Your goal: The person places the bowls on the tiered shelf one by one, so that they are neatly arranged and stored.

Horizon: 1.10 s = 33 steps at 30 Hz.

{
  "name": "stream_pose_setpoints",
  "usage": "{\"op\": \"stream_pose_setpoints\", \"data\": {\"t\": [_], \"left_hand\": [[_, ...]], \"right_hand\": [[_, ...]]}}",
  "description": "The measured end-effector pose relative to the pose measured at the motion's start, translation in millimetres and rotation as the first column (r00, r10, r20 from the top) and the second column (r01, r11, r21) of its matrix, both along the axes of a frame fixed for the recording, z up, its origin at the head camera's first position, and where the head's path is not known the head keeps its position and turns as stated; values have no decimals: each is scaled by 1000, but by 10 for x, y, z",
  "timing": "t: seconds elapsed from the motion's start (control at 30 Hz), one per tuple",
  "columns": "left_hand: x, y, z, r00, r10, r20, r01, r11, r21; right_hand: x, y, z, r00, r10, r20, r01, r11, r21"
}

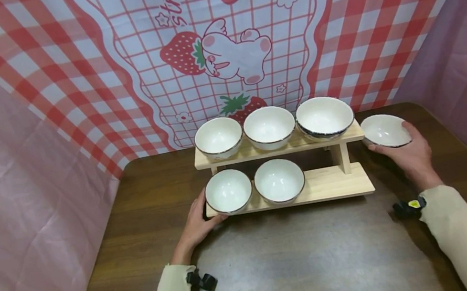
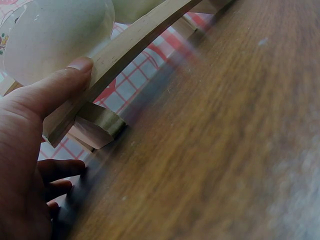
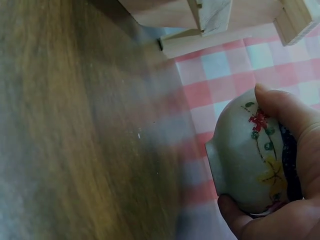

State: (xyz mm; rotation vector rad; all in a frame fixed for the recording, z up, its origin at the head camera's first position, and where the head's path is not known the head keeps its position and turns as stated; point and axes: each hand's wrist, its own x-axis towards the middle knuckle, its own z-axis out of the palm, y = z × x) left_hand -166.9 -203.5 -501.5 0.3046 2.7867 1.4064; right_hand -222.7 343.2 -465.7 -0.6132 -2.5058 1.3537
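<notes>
A two-tier wooden shelf bears white dark-rimmed bowls on both tiers. My left hand grips its lower left end, beside a bowl. In the left wrist view the left thumb lies across the front edge, by the bowl's base; the lower fingers hang below the board, and the index finger is hidden. My right hand holds another bowl just right of the upper tier, thumb and fingers on opposite sides. In the right wrist view this bowl shows red and yellow painted flowers.
Three bowls, including a larger one at the right, line the upper tier. A second bowl sits mid lower tier, with bare board to its right. A checked strawberry cloth hangs behind the brown table; pink curtains flank both sides.
</notes>
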Motion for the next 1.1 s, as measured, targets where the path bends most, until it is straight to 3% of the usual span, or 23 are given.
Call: {"op": "stream_pose_setpoints", "data": {"t": [0.37, 1.1], "left_hand": [[6, 2, 22, 1000, -4, 11, 4, 1000, -6], [8, -8, 30, 1000, -18, 8, 18, 1000, 0]], "right_hand": [[136, -2, 88, 1000, -23, -19, 23, 1000, 19], [432, -74, 319, 1000, 21, -22, -19, 996, 83]]}}
